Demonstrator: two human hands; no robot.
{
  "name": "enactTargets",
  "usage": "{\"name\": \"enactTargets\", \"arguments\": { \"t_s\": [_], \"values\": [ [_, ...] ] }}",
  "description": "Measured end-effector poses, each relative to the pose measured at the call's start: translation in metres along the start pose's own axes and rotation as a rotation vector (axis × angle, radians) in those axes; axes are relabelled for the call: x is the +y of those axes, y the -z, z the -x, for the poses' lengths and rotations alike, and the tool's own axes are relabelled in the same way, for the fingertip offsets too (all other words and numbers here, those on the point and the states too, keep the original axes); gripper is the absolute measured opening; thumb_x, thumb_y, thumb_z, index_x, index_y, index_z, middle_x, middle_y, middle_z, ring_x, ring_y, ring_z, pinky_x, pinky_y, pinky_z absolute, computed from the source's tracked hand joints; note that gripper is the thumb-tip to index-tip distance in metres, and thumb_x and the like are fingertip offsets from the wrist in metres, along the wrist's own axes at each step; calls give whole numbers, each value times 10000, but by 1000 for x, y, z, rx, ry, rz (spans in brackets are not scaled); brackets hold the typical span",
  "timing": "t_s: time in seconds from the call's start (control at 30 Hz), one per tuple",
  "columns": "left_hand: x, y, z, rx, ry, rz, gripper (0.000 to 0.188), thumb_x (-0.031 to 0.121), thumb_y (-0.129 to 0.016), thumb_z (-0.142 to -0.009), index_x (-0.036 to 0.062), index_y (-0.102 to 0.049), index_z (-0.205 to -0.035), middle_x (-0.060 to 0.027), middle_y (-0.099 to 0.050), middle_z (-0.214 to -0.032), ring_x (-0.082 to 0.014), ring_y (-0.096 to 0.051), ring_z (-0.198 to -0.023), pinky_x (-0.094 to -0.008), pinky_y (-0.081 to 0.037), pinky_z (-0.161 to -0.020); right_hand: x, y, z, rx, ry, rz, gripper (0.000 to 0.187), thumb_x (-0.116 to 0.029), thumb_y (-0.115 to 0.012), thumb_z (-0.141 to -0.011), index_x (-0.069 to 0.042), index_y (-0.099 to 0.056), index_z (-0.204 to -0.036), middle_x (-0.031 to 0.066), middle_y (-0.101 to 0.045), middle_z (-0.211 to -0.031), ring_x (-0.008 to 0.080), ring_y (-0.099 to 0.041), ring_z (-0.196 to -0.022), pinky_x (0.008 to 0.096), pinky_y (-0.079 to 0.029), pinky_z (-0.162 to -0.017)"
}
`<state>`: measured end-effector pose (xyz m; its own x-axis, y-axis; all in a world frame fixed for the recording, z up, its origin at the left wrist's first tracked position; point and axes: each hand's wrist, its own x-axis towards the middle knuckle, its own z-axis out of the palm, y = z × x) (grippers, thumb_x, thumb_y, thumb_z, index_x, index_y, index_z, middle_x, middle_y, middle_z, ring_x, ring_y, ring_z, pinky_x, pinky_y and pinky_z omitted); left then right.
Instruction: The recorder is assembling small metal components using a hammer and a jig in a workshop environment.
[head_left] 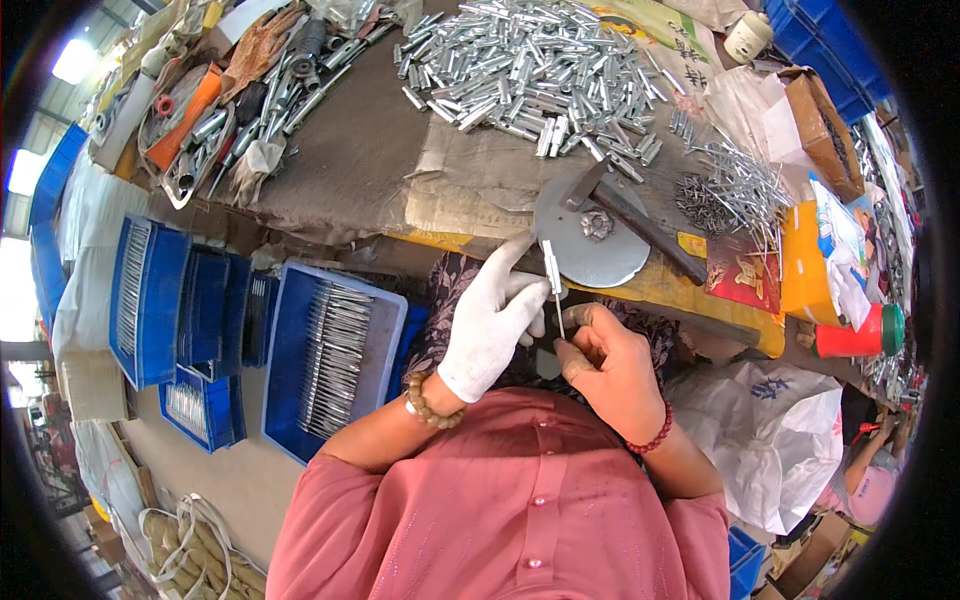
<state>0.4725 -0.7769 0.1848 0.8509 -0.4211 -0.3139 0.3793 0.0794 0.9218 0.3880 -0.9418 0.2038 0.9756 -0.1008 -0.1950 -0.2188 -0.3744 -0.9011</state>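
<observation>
My left hand, in a white glove, grips a short shiny metal tube upright, its index finger stretched out near the bench edge. A thin metal rod reaches up to the tube's lower end; whether it enters the tube I cannot tell. Bare, my right hand pinches this rod between thumb and fingers. Just beyond my hands is a round grey metal plate, bearing a small lumpy metal piece. A hammer lies across the plate, its handle pointing to the near right.
A heap of metal tubes covers the far bench. Thin rods and small dark pins lie right, near a red jar. Tools crowd the far left. A blue bin holds rows of metal parts. Another person is lower right.
</observation>
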Motion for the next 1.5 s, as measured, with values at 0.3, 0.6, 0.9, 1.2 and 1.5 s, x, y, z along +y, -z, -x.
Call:
{"name": "enactTargets", "arguments": {
  "t_s": [0.3, 0.6, 0.9, 1.2, 1.5],
  "values": [
    [-17, 55, 8, 212, -192, -28, 697, 87, -766, -927, -15, -413, -1519, -34, -651, -1014, -73, -599, -850, -226, -493, -714, 15, -9, -7, -146, 5, -113, 508, -25, -724, -935, -30, -562, -1416, 76, -708, -965, 117, -650, -782, 286, -539, -701],
    [-130, 238, 83, 956, 88, 21, 682, 97, -762, -897, -38, -457, -1491, -92, -702, -1081, -95, -605, -756, -244, -479, -626, 23, -9, -10, -236, -176, -144, 464, -16, -644, -1015, -27, -525, -1463, 62, -676, -1072, 87, -618, -802, 233, -522, -750],
    [-233, 343, 91, 1239, 203, -277, 611, 165, -814, -809, -51, -619, -1346, -192, -728, -1193, -260, -712, -1094, -343, -548, -980, 22, -15, -18, -270, -196, -129, 439, -32, -639, -1023, -18, -534, -1448, 59, -685, -1070, 88, -626, -807, 229, -523, -746],
    [-207, 334, 78, 1333, 251, -761, 491, 335, -821, -871, 3, -705, -1213, -217, -757, -1154, -352, -731, -1077, -402, -549, -953, 36, -6, -14, -208, -200, -128, 380, -86, -650, -1036, -26, -567, -1401, 55, -701, -1070, 100, -655, -813, 245, -534, -733],
    [38, 180, -18, 899, -745, -642, 151, 79, -722, -965, -7, -725, -1089, -99, -749, -1025, -178, -698, -914, -319, -553, -851, 23, -4, -10, -165, -67, -151, 354, -33, -670, -982, -16, -637, -1334, 62, -722, -975, 108, -669, -804, 265, -545, -727]
  ]
}}
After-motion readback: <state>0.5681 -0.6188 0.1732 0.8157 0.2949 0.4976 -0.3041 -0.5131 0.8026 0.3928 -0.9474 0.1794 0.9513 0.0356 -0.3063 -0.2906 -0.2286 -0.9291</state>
